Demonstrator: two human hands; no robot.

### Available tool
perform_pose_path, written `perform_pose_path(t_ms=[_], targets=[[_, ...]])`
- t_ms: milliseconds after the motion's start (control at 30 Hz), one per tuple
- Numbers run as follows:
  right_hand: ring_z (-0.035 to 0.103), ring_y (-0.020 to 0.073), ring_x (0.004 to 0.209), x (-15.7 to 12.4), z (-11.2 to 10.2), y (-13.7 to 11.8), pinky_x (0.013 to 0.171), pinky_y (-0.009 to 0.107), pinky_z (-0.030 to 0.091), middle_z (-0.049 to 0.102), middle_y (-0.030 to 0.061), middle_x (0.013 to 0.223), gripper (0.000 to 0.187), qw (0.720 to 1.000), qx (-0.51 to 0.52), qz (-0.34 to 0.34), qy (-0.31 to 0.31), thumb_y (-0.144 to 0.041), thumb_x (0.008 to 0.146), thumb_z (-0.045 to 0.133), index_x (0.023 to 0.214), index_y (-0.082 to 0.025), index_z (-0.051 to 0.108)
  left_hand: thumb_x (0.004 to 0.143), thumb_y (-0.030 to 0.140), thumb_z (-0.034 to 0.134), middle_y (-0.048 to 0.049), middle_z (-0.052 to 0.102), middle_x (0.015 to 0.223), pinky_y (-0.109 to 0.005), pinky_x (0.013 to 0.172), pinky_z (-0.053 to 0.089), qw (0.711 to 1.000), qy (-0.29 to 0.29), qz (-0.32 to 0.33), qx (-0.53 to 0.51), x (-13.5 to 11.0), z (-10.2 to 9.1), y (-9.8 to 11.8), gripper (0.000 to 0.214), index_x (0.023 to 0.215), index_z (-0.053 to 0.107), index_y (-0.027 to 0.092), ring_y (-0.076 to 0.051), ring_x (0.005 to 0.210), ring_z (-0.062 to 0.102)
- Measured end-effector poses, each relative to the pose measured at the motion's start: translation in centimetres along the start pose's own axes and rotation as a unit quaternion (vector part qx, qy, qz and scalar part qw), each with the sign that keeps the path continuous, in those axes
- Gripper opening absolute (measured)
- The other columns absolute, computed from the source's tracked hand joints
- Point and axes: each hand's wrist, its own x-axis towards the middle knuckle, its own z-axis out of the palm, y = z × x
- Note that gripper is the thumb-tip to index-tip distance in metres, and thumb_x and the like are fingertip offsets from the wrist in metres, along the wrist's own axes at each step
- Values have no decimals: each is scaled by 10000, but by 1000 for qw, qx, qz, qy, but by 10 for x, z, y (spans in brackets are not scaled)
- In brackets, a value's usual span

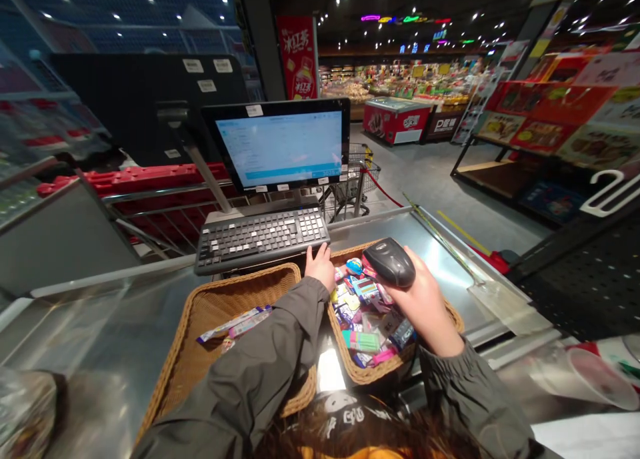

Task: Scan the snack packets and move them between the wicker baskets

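Observation:
My right hand point(425, 302) is closed around a black barcode scanner point(391, 260), held over a wicker basket point(453, 314) full of small colourful snack packets point(363, 312). My left hand point(320, 267) reaches across to that basket's far left corner, just below the keyboard point(263, 236). Its fingers are curled downward among the packets, and what they hold is hidden. A second wicker basket point(210, 306) to the left holds a few long packets point(235, 322).
A lit till monitor point(283, 146) stands behind the keyboard on the steel counter point(110, 352). Red shopping baskets and a metal rail point(150, 199) lie beyond it. A plastic cup point(597, 376) lies at the right, and a black pegboard panel point(585, 272) stands beside it.

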Motion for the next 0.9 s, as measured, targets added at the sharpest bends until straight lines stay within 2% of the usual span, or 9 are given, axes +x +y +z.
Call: perform_pose_path(t_ms=[167, 267, 433, 600, 767, 900], targets=[[566, 328, 1219, 2, -1, -1, 1062, 534, 419, 630, 164, 1260, 543, 1000, 10, -1, -7, -447, 772, 709, 1227, -174, 594, 653, 266, 699, -155, 564, 1399, -685, 1157, 161, 998, 42, 18, -43, -6, -31, -12, 213, 835, 768, 178, -397, 1411, 347], [557, 330, 1233, 0, -1, -6, 1070, 531, 412, 623, 162, 1277, 579, 1000, 13, 4, -5, -446, 770, 713, 1262, -172, 577, 681, 314, 709, -121, 529, 1445, -713, 1144, 157, 994, 81, 38, -56, -13, -56, -21, 157, 775, 739, 192, -396, 1428, 325], [556, 330, 1239, -6, 1, -13, 1081, 538, 409, 626, 169, 1270, 580, 1000, -1, -14, 15, -449, 786, 697, 1272, -160, 571, 760, 345, 692, -91, 411, 1543, -713, 1144, 122, 980, 176, 76, -61, -32, -99, -43, 191, 892, 713, 210, -370, 1484, 219], [509, 350, 1303, -12, 7, -22, 1098, 567, 394, 620, 188, 1276, 546, 996, -23, -69, 42, -445, 804, 669, 1248, -141, 581, 770, 334, 699, -112, 407, 1544, -658, 1172, 74, 962, 258, 75, -40, -56, -131, -67, 226, 963, 697, 217, -348, 1492, 210], [433, 368, 1372, -11, 10, -53, 1122, 599, 362, 589, 168, 1328, 563, 993, -27, -104, 51, -429, 809, 666, 1294, -168, 548, 786, 337, 682, -100, 394, 1554, -623, 1184, 59, 949, 309, 60, -21, -80, -156, -91, 220, 978, 695, 228, -337, 1494, 211], [458, 358, 1352, -8, 17, -90, 1128, 603, 363, 596, 154, 1315, 531, 985, -18, -162, 61, -408, 830, 648, 1304, -194, 537, 790, 364, 676, -72, 348, 1582, -620, 1186, 49, 941, 335, 42, -21, -99, -174, -106, 230, 981, 703, 239, -348, 1494, 201]])
